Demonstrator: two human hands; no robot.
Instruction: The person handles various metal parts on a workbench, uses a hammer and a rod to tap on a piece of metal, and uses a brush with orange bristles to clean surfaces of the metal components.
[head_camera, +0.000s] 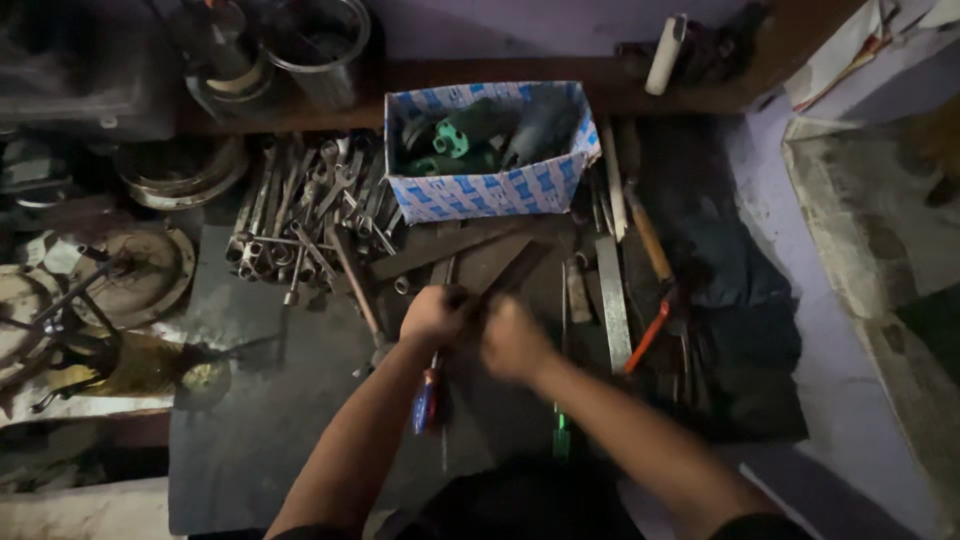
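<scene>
Your left hand (432, 315) and right hand (512, 338) are both curled shut on a dark flat metal bar (510, 272) at mid-mat — near them lies a blue-and-red-handled screwdriver (425, 398). The grip is blurred; a slip could knock the spanner pile (310, 215) or the far blue-patterned box (490, 150).

A pile of wrenches (310, 215) lies left of the cardboard box (490, 190), files (612, 300) to its right.

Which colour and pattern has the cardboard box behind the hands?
The cardboard box is white with a blue checked pattern, seen best in the head view.
</scene>
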